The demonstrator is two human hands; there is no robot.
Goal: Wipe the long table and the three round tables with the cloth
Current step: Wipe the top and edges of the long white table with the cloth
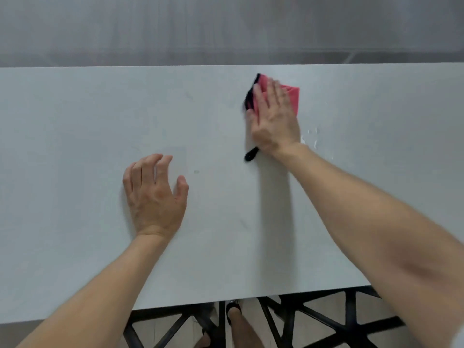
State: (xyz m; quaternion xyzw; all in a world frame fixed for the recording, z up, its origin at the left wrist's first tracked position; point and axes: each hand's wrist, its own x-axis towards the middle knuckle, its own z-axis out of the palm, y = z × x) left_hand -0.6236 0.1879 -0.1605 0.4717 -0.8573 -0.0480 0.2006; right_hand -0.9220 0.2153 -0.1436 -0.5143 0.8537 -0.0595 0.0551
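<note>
Cloth largely under right hand; ends of long table off-frame.

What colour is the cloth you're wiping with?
The cloth is pink with black trim, clearest in the head view.

I see a pale tabletop carrying a pink cloth near its far edge, with wet droplets just beside the cloth.

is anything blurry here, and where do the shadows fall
Head view: the right hand and the pink cloth under it are smeared by motion blur; the left hand is sharper; a soft shadow lies on the table just left of the right forearm; the background beyond the table is hazy.
</note>
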